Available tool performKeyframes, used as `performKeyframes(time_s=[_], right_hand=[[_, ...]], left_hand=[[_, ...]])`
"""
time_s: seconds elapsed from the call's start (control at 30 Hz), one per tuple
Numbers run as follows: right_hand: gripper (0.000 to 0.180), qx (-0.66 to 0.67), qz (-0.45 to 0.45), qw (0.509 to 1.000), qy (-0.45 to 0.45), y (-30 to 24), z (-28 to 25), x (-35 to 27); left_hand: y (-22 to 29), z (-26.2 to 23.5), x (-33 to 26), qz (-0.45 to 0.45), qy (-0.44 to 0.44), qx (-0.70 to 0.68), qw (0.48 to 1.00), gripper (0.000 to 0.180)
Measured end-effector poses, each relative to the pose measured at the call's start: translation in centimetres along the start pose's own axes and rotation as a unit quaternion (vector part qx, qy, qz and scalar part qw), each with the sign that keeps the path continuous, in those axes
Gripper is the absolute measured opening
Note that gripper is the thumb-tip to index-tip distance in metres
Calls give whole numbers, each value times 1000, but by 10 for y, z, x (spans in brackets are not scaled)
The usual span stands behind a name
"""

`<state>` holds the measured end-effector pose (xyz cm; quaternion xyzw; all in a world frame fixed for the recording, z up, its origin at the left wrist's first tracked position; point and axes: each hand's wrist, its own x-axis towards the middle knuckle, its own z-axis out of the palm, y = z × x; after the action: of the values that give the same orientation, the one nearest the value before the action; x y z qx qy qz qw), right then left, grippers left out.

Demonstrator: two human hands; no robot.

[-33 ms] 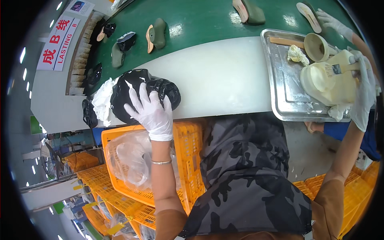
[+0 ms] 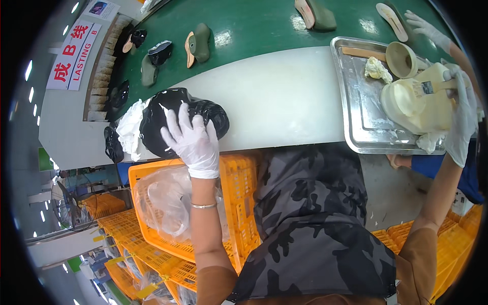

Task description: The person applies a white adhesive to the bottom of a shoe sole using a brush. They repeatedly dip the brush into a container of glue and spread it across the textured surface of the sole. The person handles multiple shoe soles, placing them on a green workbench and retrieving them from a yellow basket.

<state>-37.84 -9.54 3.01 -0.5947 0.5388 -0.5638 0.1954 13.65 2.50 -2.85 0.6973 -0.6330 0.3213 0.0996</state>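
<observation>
My left hand (image 2: 193, 147), in a white glove, lies on a pile of glossy black shoe uppers (image 2: 165, 132) at the table's left; its fingers are spread and grip nothing. My right hand (image 2: 461, 119), gloved too, is closed around the handle of a brush (image 2: 444, 86). The brush's bristles reach over a cream plastic jug (image 2: 432, 109) with a cut-open side, lying in a metal tray (image 2: 358, 134). How the fingertips wrap the handle is partly hidden. Beside the pile is crumpled white cloth (image 2: 131, 127).
A wooden strip (image 2: 363, 53), a beige cup (image 2: 401, 61) and a crumpled lump (image 2: 378, 70) share the tray. Green shoe lasts (image 2: 202, 43) stand on the green belt (image 2: 254, 30) beyond. A co-worker's gloved hand (image 2: 429, 30) is at far right. An orange crate (image 2: 241, 198) stands below the table edge.
My left hand has shifted very slightly over the black uppers, and the brush has edged a little. The co-worker's hand has moved slightly to the right.
</observation>
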Motion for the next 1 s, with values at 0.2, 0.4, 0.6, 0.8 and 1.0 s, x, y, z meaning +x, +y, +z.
performKeyframes(time_s=[0.2,0.4,0.6,0.8,1.0], right_hand=[[24,23,24,999,-12,3,-3,2],[23,33,15,999,1,-9,4,-3],[20,78,-33,996,-30,-13,0,-11],[19,33,-49,998,11,-47,25,-53],[12,-20,-40,997,-63,-46,43,-96]], left_hand=[[9,-10,-3,88,125,-79,985,28],[47,-28,2,185,96,-232,950,34],[71,-33,11,213,120,-308,919,38],[71,-37,14,56,128,-556,819,33],[103,-62,38,-188,5,-707,682,44]])
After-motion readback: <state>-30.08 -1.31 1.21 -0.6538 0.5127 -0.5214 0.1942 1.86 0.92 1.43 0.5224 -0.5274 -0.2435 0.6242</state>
